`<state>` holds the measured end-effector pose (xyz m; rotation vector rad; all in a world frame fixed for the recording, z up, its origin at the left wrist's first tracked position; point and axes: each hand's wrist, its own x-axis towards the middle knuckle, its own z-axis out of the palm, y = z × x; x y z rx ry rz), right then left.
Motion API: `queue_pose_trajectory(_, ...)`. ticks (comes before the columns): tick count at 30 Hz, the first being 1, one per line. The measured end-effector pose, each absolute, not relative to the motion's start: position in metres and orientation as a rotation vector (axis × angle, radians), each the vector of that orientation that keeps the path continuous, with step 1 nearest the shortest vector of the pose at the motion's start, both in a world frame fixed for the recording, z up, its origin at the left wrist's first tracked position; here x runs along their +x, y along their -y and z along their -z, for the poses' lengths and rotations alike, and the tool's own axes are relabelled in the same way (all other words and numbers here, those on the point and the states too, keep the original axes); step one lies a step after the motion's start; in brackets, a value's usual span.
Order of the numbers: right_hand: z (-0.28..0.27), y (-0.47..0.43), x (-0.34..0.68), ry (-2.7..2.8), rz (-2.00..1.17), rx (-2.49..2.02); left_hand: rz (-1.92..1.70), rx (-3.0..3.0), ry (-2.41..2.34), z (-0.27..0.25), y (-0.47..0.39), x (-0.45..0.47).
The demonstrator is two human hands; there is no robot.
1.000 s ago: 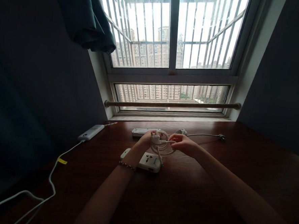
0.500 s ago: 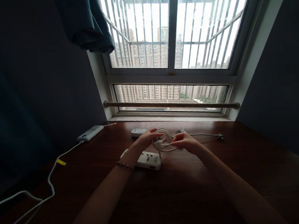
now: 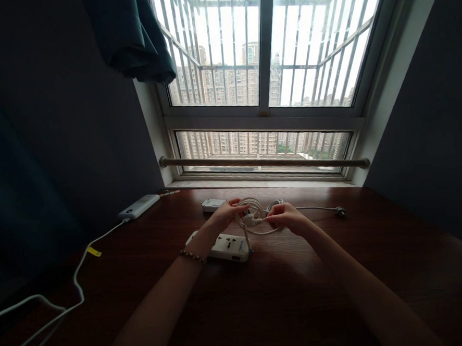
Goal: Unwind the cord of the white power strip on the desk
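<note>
Well apart on the left of the long white plastic socket strip (image 3: 232, 248), a thin white cable (image 3: 80, 284) with a small yellow tag (image 3: 94, 251) runs to a flat white rectangular device (image 3: 139, 207), which lies farther back than the strip on the dark reddish-brown wooden tabletop (image 3: 278, 301). Behind the strip there is a second, slim white plastic bar (image 3: 212, 205), partly hidden by the left hand (image 3: 225, 214). This hand reaches over the strip, and its thumb and fingers are closed on the coiled white cord (image 3: 254, 201), which is held above the strip's right end; one length comes down to this end. Within the coil is a white moulded plug (image 3: 249, 219). To the right of the strip, the fingertips of the right hand (image 3: 288, 219) pinch the cord just behind this plug. The hands are near each other but not touching. Farthest right from the strip, a grey cable (image 3: 318, 208) ends in a dark plug (image 3: 341, 212).
</note>
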<state>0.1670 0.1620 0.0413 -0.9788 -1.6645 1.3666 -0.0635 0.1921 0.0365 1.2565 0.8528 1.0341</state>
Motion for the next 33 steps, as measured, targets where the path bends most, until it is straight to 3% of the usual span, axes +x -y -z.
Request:
queue_pose_trajectory(9,-0.037,-0.163,0.164,1.730,-1.047,-1.047,-1.041,1.267,-0.853,-0.047,-0.182,-0.060)
queue_pose_trajectory(18,-0.029,-0.135,0.142,1.954,0.043,-1.040,-0.981,1.326,-0.755,-0.053,-0.175,-0.056)
queue_pose_trajectory(23,-0.020,-0.126,0.136,1.949,0.468,-0.986,-0.932,1.383,-0.715,-0.059,-0.169,-0.052)
queue_pose_trajectory(29,-0.023,-0.122,0.129,1.826,0.666,-1.003,-0.885,1.474,-0.662,-0.066,-0.162,-0.047)
queue_pose_trajectory(33,-0.033,-0.122,0.129,1.726,0.509,-1.134,-0.882,1.524,-0.636,-0.069,-0.160,-0.048)
